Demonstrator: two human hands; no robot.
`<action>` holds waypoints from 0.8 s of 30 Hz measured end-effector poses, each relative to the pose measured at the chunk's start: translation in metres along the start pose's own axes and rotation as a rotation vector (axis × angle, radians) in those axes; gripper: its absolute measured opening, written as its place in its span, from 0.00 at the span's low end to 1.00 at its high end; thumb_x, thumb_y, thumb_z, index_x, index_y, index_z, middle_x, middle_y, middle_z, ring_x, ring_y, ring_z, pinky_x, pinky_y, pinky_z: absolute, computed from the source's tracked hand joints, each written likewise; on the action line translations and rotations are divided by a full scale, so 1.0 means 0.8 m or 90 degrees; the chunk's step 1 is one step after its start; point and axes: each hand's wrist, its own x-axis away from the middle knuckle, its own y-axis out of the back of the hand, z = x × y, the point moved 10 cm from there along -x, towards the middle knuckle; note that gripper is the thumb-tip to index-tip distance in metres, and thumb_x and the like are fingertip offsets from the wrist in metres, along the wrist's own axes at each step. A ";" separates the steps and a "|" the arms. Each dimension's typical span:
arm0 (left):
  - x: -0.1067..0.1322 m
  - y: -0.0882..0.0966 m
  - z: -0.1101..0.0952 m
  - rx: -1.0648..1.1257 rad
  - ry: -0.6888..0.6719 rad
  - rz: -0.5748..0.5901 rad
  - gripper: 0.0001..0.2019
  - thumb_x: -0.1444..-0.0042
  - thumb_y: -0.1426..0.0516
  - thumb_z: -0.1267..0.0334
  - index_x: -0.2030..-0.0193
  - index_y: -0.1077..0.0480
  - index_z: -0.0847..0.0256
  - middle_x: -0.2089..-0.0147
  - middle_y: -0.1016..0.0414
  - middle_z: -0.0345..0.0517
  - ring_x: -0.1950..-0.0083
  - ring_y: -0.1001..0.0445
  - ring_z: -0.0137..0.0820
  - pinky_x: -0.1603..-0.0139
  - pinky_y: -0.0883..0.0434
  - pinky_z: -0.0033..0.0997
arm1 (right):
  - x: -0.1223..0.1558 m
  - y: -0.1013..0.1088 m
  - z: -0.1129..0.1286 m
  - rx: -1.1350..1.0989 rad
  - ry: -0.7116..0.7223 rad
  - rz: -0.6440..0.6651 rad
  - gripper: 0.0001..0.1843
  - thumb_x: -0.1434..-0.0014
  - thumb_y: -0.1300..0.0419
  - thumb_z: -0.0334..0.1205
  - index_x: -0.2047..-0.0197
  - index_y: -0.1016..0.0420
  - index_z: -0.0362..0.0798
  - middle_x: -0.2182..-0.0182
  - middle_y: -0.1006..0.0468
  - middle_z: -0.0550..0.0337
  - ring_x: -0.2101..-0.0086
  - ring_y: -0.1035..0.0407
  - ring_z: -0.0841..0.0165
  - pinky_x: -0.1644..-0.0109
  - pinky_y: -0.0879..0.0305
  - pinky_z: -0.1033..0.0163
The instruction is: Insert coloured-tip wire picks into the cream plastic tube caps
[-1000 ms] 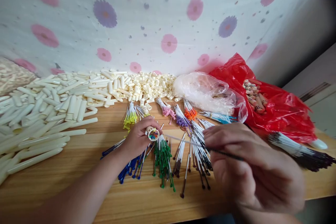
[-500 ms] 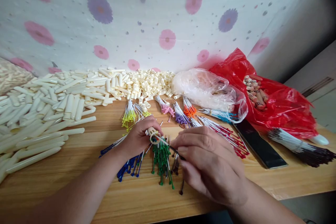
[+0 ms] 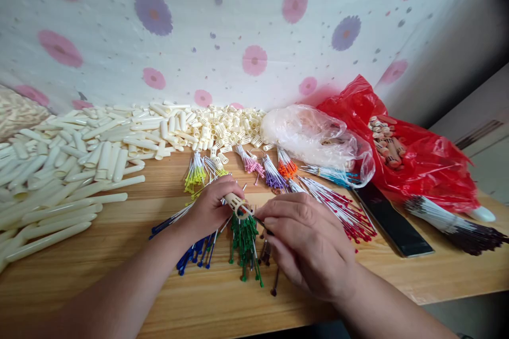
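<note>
My left hand (image 3: 214, 204) is closed around a cream slotted pen barrel (image 3: 234, 201), its open end turned toward my right hand. Inside that end, small coloured ends show, blue and red among them. A thin pen refill with a dark end (image 3: 257, 220) is pinched in the fingers of my right hand (image 3: 308, 241), its far end at the barrel's opening. Most of this refill is hidden by the barrel and my fingers. Just below lie green-ended refills (image 3: 244, 238), with blue-ended refills (image 3: 196, 254) to their left and a few brown-ended ones (image 3: 265, 251) to their right.
Cream pen tubes (image 3: 79, 169) heap at the left, and slotted barrels (image 3: 226, 124) at the back. Refill bundles in yellow (image 3: 194, 175), pink (image 3: 250, 161), purple (image 3: 274, 175) and red (image 3: 342, 212) fan out. A clear bag (image 3: 314, 135), red bag (image 3: 429, 159) and black flat object (image 3: 393, 222) lie right.
My right hand has moved slightly left, toward the barrel. The white length of refill that showed between hand and barrel is now mostly out of sight. My left hand keeps its hold.
</note>
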 end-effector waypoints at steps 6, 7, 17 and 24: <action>0.000 0.008 0.005 -0.041 0.041 -0.036 0.08 0.44 0.42 0.58 0.69 0.31 0.60 0.69 0.33 0.40 0.66 0.34 0.30 0.64 0.38 0.30 | 0.003 -0.006 -0.023 -0.059 -0.100 -0.015 0.09 0.43 0.46 0.26 0.59 0.32 0.43 0.68 0.22 0.52 0.65 0.26 0.69 0.61 0.26 0.63; 0.000 0.009 0.004 -0.045 0.042 -0.037 0.10 0.44 0.42 0.55 0.68 0.31 0.60 0.68 0.33 0.40 0.65 0.33 0.31 0.64 0.37 0.30 | 0.004 -0.006 -0.025 -0.059 -0.107 -0.017 0.09 0.43 0.46 0.26 0.59 0.31 0.44 0.67 0.22 0.52 0.65 0.26 0.69 0.62 0.26 0.62; 0.002 0.008 -0.007 -0.038 0.004 -0.003 0.20 0.45 0.47 0.42 0.64 0.32 0.59 0.66 0.34 0.42 0.62 0.34 0.33 0.61 0.37 0.31 | 0.008 -0.002 -0.027 -0.035 -0.087 -0.030 0.11 0.45 0.44 0.24 0.57 0.30 0.41 0.66 0.23 0.50 0.65 0.27 0.67 0.62 0.28 0.60; 0.004 0.008 -0.014 -0.067 -0.015 -0.016 0.21 0.45 0.48 0.41 0.62 0.32 0.59 0.65 0.34 0.43 0.61 0.34 0.34 0.61 0.37 0.32 | 0.015 -0.025 -0.035 0.072 -0.127 0.046 0.07 0.44 0.40 0.29 0.61 0.26 0.45 0.66 0.28 0.54 0.65 0.33 0.67 0.64 0.33 0.60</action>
